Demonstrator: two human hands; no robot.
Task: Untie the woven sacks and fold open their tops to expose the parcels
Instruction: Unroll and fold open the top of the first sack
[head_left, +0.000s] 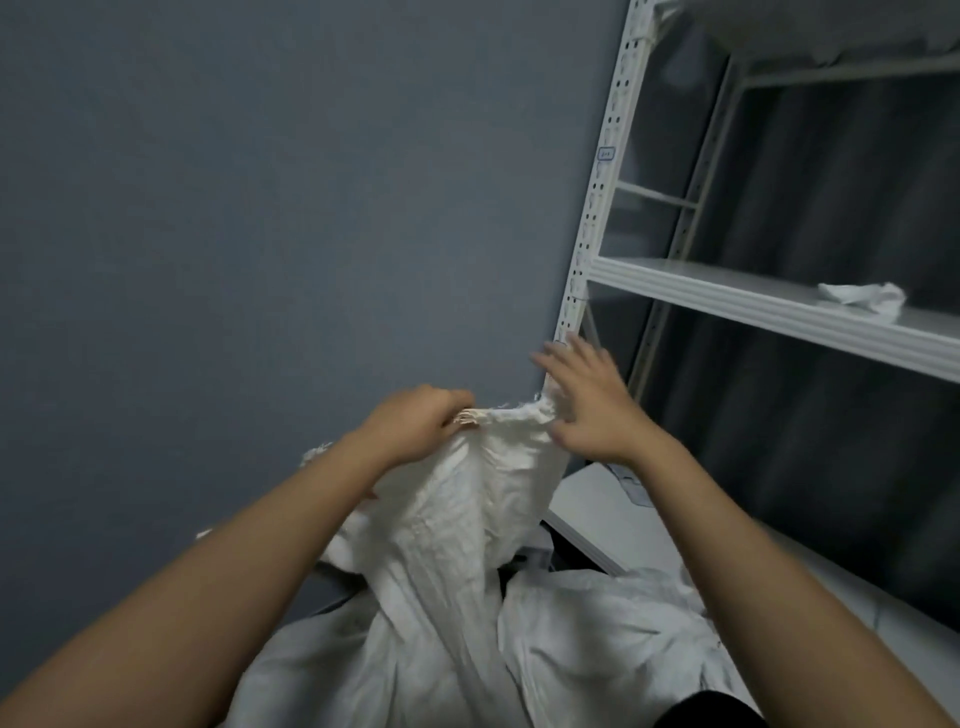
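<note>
Step in hand: opening the top of the woven sack (457, 530), centre/lower centre of frame. Looks like the untie/loosen stage, judging by the bunched neck pulled tight between the hands; no tie or string clearly visible, so can't tell if it's off yet. No parcels showing.

Left hand (415, 423), just left of centre, fingers curled, pinching the frayed edge of the sack mouth. Right hand (589, 402), right of centre, fingers straight and spread apart, resting against the other end of the bunched neck; not gripping as far as I can see, some motion blur.

Sack orientation: long axis runs bottom of frame up to centre, body low, mouth end up top pointing toward the upper part of frame. Gathered neck lies roughly horizontal btwn the hands, left to right.

Next move (judgement): right hand needs to take a grip on its side of the mouth, then both pull apart to spread the opening and roll the rim down/outward.

Second sack (613, 639) lower right, crumpled, top not seen. White shelf rack (769, 306) at right w/ a small crumpled white bag (865, 297) on it. Grey wall (260, 208) at left.
</note>
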